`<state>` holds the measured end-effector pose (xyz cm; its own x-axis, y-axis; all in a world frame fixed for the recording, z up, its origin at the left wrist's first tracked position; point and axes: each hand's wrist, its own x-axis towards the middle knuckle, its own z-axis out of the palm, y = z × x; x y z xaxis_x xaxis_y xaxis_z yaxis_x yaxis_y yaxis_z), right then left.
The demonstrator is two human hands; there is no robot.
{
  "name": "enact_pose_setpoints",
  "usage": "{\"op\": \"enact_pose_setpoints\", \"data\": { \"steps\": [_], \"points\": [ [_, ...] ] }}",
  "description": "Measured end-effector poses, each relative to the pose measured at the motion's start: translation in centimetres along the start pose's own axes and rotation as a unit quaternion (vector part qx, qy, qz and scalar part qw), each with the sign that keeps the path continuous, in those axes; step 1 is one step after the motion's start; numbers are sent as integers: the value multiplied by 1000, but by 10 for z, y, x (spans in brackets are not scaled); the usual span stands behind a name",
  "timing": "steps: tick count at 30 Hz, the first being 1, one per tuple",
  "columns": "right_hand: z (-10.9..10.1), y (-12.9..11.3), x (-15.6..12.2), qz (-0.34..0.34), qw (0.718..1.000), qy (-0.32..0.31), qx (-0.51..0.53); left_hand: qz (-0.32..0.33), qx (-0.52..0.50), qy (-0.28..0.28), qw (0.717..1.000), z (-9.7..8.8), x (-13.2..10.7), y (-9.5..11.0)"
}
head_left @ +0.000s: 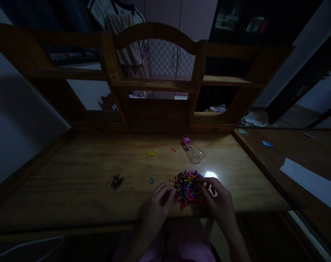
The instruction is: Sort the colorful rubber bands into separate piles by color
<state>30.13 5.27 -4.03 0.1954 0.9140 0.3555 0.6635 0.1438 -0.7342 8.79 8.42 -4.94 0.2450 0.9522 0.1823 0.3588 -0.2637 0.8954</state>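
Observation:
A heap of small multicoloured elastic bands (187, 189) lies near the front edge of the wooden desk. At its left side is my left hand (161, 200), thumb and forefinger closed together at the heap's edge. My right hand (216, 194) reaches into the heap from the right, its fingertips pinched among the bands. What either pinch holds is too small and dark to make out. Left of the heap are one blue band (151, 180) and a small black bunch of bands (116, 181). Further back lie a yellow bunch (152, 153) and a red band (173, 150).
A clear plastic bottle (195, 153) with a pink top lies on its side behind the heap. A wooden shelf unit (157, 85) rises along the desk's back edge. To the right, white paper (312, 182) rests on a brown surface. The room is dim.

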Motion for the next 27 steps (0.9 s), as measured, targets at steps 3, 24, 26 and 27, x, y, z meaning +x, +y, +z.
{"op": "enact_pose_setpoints", "data": {
  "steps": [3,24,26,27],
  "points": [
    [-3,0,0,-9,1000,0,-20,-5,3,-2,1000,0,-1,0],
    [5,13,2,-82,991,-46,-90,-3,5,-13,1000,-1,0,1],
    [5,13,1,-81,991,-52,-93,-3,3,-12,1000,-1,1,2],
    [5,13,1,-80,991,-55,-93,-3,2,-12,1000,-1,1,2]
  ]
}}
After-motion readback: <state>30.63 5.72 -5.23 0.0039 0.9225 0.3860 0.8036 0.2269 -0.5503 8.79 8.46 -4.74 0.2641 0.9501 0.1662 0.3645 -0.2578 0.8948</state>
